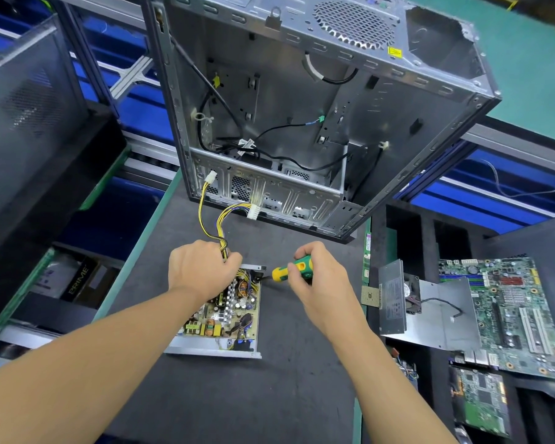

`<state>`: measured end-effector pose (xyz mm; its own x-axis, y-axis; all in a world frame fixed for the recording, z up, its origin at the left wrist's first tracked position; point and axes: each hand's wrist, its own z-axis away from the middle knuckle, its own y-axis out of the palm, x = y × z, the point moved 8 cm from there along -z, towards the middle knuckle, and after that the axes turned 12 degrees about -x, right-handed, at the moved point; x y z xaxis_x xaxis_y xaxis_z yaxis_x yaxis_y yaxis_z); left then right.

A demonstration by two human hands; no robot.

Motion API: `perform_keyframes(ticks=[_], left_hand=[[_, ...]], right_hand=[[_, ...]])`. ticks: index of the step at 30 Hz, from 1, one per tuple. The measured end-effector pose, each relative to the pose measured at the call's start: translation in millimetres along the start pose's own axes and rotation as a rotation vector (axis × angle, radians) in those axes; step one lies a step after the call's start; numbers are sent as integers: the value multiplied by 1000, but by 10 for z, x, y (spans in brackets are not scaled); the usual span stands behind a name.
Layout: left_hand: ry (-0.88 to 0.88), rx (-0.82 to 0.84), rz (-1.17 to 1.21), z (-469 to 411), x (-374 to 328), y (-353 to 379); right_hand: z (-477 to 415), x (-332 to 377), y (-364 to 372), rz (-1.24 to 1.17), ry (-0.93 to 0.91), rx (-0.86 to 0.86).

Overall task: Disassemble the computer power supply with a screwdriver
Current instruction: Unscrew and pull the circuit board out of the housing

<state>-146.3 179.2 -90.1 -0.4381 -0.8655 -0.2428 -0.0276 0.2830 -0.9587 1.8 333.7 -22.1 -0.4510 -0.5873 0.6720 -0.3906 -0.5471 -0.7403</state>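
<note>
The power supply lies flat on the dark counter, in the centre and on the near side, with its cover off and the circuit board, coils and capacitors exposed in the open metal tray. A bundle of yellow and black wires leaves the far end of the unit and runs up to white connectors resting against the lower edge of the case. The left grip sits over the far left corner of the unit, fingers curled round the wire bundle where it exits. The right grip is closed round the green and yellow handle of the screwdriver, just right of the unit. The shaft points left, and its dark tip sits at the far right edge of the tray; actual contact with a screw cannot be confirmed. The case stands open and stripped beyond the unit, with loose black cables inside. To the right of the counter, a memory stick and a processor chip lie at the edge. Beyond them are a grey metal plate with a fan, a motherboard and, nearer, a second board. A black case stands at the left.
</note>
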Motion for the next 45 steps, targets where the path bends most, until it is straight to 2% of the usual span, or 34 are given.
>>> perform_keyframes(ticks=[13,18,20,24,26,29,32,37,39,43,45], left_hand=[[7,-9,-10,-5,-1,6],[8,-18,-1,-2,1,6],[7,-22,-2,-2,1,7],[5,-10,-9,-8,1,19],[7,5,-13,-12,-1,23],[3,56,2,-44,-9,30],[4,188,7,-111,-31,40],[45,391,-21,-260,-162,50],[70,384,-1,-268,-168,58],[97,347,52,-211,-126,106],[73,410,57,-193,-107,155]], right_hand=[[18,-37,-2,9,20,-3],[21,103,6,75,-29,-9],[6,251,45,174,-80,-8],[-37,569,99,605,-327,-32],[-77,625,120,660,-380,13],[-105,657,185,557,-424,145],[-56,740,243,446,-476,276],[-93,724,214,371,-388,411],[-103,706,181,432,-363,368],[-123,677,104,746,-399,154],[-110,694,145,709,-412,172]])
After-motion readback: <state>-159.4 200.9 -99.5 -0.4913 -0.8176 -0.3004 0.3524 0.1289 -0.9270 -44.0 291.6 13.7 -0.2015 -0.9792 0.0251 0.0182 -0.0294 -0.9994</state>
